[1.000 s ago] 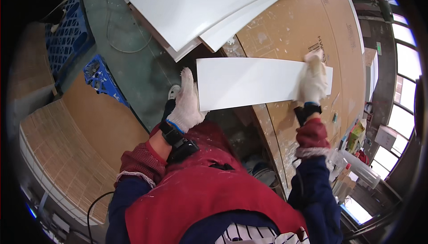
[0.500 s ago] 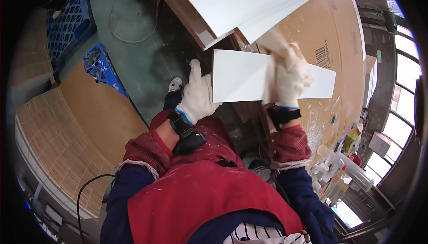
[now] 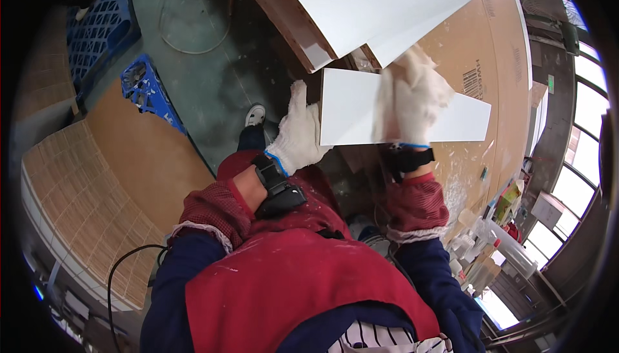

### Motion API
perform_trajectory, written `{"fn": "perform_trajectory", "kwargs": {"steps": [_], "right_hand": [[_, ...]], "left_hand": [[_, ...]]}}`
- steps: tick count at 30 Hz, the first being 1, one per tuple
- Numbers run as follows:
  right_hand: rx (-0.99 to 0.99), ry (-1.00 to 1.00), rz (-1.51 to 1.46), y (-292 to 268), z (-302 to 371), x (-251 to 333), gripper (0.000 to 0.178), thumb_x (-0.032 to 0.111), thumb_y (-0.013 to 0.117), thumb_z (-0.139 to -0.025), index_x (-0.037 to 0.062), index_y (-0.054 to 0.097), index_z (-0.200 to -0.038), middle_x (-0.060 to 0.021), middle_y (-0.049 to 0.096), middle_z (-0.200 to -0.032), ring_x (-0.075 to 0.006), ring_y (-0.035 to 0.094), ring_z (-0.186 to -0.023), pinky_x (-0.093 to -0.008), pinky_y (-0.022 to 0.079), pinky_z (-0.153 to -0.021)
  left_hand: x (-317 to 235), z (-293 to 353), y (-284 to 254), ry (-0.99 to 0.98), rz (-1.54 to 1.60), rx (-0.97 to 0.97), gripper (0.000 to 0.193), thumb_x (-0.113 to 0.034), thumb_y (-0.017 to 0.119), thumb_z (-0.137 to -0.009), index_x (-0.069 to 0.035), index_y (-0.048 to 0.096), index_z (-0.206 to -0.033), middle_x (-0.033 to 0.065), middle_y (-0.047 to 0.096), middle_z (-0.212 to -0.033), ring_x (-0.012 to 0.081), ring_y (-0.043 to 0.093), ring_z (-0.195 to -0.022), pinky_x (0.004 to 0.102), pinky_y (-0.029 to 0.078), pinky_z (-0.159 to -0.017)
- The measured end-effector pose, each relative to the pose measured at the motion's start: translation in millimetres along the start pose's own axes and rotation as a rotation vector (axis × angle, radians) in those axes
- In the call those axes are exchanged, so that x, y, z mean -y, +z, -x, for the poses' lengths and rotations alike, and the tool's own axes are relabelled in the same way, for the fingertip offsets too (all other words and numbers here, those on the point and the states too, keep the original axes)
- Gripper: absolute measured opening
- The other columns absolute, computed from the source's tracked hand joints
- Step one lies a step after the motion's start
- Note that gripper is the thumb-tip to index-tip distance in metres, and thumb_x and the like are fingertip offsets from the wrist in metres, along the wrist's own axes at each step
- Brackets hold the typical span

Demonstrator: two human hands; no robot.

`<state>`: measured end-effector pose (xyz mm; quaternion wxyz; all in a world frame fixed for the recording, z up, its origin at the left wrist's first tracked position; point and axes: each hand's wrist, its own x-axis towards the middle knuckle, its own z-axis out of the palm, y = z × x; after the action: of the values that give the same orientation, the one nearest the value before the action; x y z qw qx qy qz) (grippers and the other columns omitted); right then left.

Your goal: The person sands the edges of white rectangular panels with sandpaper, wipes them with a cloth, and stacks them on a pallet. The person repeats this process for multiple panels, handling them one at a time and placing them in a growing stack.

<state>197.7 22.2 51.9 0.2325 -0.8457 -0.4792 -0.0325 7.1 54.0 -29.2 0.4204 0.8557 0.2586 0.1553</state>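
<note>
A white flat board [image 3: 351, 108] lies crosswise on the cardboard-covered table, its left end overhanging the table edge. My left hand [image 3: 300, 137], in a white knit glove, grips that overhanging end, thumb pointing up along the edge; its fingertips are hidden. Over the middle of the board is my gloved right hand [image 3: 416, 98], smeared by motion. A pale, blurred shape shows along its left side and above it; whether that is a cloth or part of the glove cannot be made out. The right hand's fingers are not distinct.
A stack of larger white panels [image 3: 387, 8] rises just beyond the board. The table's cardboard cover [image 3: 461, 163] carries white flecks. Bottles and boxes [image 3: 480, 250] crowd the right side. At left are blue plastic pallets [image 3: 151, 92] and a brown sheet [image 3: 138, 159]; a cable [image 3: 196, 52] crosses the floor.
The view has shifted a little, so the board and stack sit slightly further right. My right hand moves over the board's surface, blurred in both frames. The left hand keeps its grip.
</note>
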Motion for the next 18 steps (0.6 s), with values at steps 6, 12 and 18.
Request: {"fn": "perform_trajectory", "kwargs": {"steps": [6, 12, 18], "right_hand": [[0.452, -0.51, 0.353, 21.4, 9.0, 65.6, 0.025, 0.032, 0.049, -0.091, 0.0091, 0.06, -0.089, -0.0084, 0.056, -0.07, -0.0243, 0.056, -0.06, -0.0409, 0.041, -0.052], [0.414, -0.03, -0.609, -2.6, 44.6, 48.6, 0.028, 0.015, 0.064, -0.08, 0.0094, 0.061, -0.107, -0.013, 0.062, -0.099, -0.0269, 0.063, -0.081, -0.0355, 0.052, -0.07], [-0.137, 0.274, -0.216, -45.1, 69.5, -71.5, 0.02, 0.011, 0.065, -0.084, 0.0043, 0.059, -0.102, -0.0133, 0.062, -0.098, -0.0257, 0.062, -0.085, -0.0339, 0.052, -0.074]], "left_hand": [[-23.3, -4.5, -25.1, -0.006, -0.04, 0.059, 0.046, -0.034, 0.059, -0.08, -0.012, 0.058, -0.12, 0.0134, 0.06, -0.119, 0.0345, 0.045, -0.121, 0.0458, 0.032, -0.103], [-21.3, -2.8, -9.7, -0.58, 1.628, 0.02, 0.049, -0.039, 0.058, -0.085, -0.011, 0.055, -0.125, 0.0092, 0.058, -0.124, 0.0305, 0.048, -0.12, 0.0432, 0.04, -0.098], [-17.3, -14.1, -0.1, -0.748, 1.941, 0.076, 0.05, -0.034, 0.059, -0.086, -0.009, 0.05, -0.129, 0.0093, 0.057, -0.125, 0.0282, 0.055, -0.115, 0.0409, 0.045, -0.096]]}}
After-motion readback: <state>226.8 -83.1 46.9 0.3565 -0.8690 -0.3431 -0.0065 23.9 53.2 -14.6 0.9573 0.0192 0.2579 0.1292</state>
